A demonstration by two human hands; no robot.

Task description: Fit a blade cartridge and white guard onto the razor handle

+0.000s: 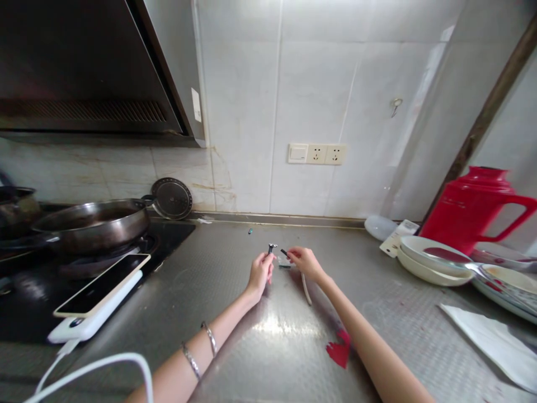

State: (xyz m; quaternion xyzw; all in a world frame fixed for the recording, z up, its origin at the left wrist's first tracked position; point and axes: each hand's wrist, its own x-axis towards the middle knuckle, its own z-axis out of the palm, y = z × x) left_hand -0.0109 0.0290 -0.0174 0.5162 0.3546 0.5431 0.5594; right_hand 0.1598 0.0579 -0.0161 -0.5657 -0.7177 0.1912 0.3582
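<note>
Fingers of the left hand (260, 272) pinch a small metal-headed tool (272, 247) upright over the steel tabletop (268, 336), while the right hand (305, 262) just beside it grips a thin dark-tipped stick (286, 253), a white cord (306, 289) trailing below.

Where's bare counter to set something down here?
Bare steel between the left hand and the phone, and between the right hand and the stacked bowls. Crowded: the stove side with the wok, and the right around the red jug.
</note>
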